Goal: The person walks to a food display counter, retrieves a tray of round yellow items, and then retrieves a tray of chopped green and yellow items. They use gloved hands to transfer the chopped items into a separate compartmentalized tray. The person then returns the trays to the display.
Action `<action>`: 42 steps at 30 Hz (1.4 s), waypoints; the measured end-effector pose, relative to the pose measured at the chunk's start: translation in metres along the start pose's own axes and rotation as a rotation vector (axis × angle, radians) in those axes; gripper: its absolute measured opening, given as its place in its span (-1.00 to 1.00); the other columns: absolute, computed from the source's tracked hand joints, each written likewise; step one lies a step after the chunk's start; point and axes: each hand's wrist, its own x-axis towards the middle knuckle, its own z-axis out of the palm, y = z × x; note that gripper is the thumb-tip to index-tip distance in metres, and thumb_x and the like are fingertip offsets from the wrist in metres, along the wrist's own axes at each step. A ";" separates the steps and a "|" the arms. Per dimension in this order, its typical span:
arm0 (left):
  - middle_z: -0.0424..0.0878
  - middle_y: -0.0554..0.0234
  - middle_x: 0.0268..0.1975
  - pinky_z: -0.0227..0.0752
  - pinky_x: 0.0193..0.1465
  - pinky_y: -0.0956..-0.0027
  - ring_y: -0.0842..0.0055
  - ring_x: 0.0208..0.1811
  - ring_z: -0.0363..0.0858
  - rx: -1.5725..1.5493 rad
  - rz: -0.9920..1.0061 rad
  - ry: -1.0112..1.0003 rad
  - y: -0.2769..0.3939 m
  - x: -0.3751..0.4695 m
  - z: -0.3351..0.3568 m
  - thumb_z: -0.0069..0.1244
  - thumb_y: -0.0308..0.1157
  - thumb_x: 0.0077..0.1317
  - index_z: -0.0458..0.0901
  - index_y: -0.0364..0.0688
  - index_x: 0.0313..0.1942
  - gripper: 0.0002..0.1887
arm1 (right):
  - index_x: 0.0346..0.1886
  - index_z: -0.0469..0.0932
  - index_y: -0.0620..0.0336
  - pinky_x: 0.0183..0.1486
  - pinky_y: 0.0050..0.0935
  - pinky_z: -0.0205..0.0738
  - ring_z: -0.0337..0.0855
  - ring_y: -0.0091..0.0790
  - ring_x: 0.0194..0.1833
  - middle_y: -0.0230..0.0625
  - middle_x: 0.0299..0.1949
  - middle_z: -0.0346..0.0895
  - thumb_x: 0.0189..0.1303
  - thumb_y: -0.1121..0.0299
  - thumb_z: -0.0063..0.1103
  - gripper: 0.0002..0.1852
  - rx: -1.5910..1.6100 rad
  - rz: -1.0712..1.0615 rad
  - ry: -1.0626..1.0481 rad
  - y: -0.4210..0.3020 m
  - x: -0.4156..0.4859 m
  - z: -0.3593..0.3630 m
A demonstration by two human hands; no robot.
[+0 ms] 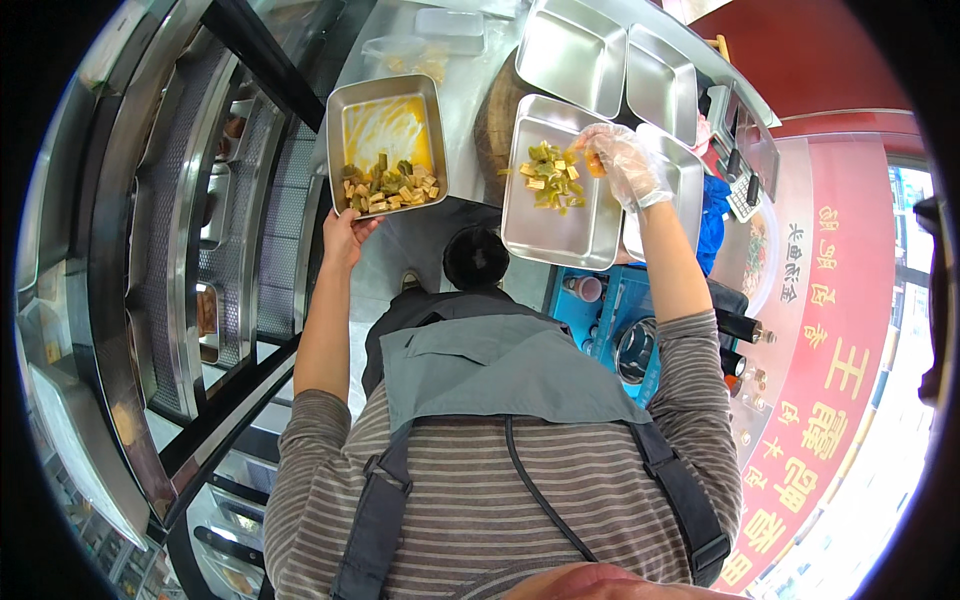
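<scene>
My left hand (349,237) grips the near rim of a deep stainless steel tray (336,142) and holds it tilted. Cut pieces of food (394,187), tan chunks and green pickled-looking strips, are heaped at its near end; yellow oily sauce (382,131) smears its floor. My right hand (624,166), in a clear plastic glove, is over the right side of a second steel tray (559,236). Something orange shows at its fingertips; whether it is food or sauce on the glove is unclear. Similar green and tan pieces (553,176) lie in that tray.
A round wooden chopping block (495,127) is partly under the trays. More steel trays (574,52) stand behind and to the right. A cleaver (757,146) and blue plastic bag (712,225) lie right. Shelving (247,187) lines the left; a blue crate (611,300) is below right.
</scene>
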 end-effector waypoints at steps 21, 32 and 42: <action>0.40 0.03 0.06 0.09 0.31 0.33 0.21 0.20 0.30 1.002 0.401 -0.529 0.001 -0.018 0.172 -0.21 -0.67 -0.12 0.63 -0.13 -0.15 -0.51 | -0.37 0.56 0.24 -0.51 -0.69 0.14 0.33 -0.67 -0.55 -0.46 -0.51 0.47 0.07 0.30 0.24 -0.80 0.159 -0.098 -0.083 0.008 -0.042 0.008; 0.46 0.15 0.04 0.02 0.24 0.07 0.20 0.24 0.22 1.709 1.217 -0.489 0.037 -0.098 0.237 0.00 -0.49 -0.02 0.70 -0.03 -0.38 -0.80 | -0.38 0.56 0.18 -0.43 -0.64 0.19 0.33 -0.66 -0.51 -0.51 -0.52 0.44 0.05 0.31 0.18 -0.84 0.145 -0.084 -0.064 0.019 -0.059 0.002; 0.52 0.16 -0.05 0.09 0.22 0.12 0.27 0.20 0.30 2.173 1.655 -0.597 0.045 -0.082 0.251 -0.08 -0.37 0.14 0.68 -0.17 -0.35 -0.81 | -0.29 0.60 0.23 -0.20 -0.35 0.41 0.56 -0.26 -0.35 -0.14 -0.43 0.57 0.05 0.34 0.01 -0.76 -0.658 -0.206 0.046 0.021 -0.038 0.006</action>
